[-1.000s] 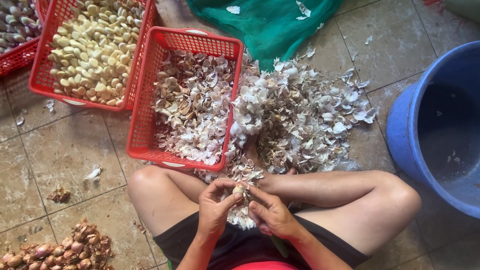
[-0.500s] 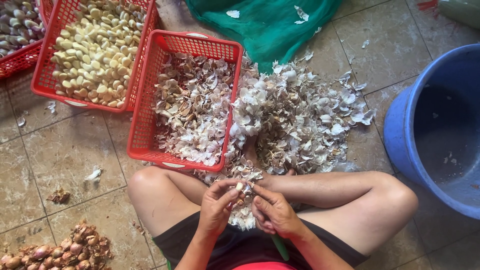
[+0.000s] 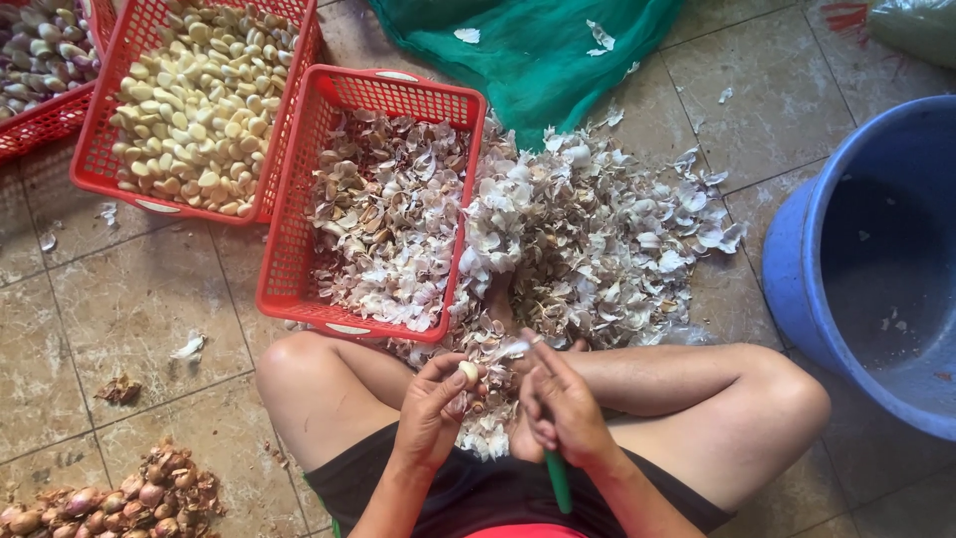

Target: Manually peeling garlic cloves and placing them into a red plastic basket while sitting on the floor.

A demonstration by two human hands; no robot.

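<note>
I sit cross-legged on a tiled floor. My left hand [image 3: 433,408] pinches a pale peeled garlic clove [image 3: 467,371] between thumb and fingers. My right hand [image 3: 560,406] is closed on a small knife with a green handle [image 3: 558,480]; its blade [image 3: 516,348] points up toward the clove. Both hands hover over loose garlic skins in my lap. Just ahead, a big heap of garlic skins [image 3: 588,239] spreads over the floor.
A red basket [image 3: 289,249] holds skins. A second red basket [image 3: 100,169] at the back left holds peeled cloves; a third [image 3: 30,130] holds unpeeled ones. A blue tub [image 3: 797,259] stands right, green netting [image 3: 528,50] behind, unpeeled garlic [image 3: 110,498] at lower left.
My hands have drawn slightly apart. The clove now shows bare and pale in my left fingers, and the knife hand has shifted a little right.
</note>
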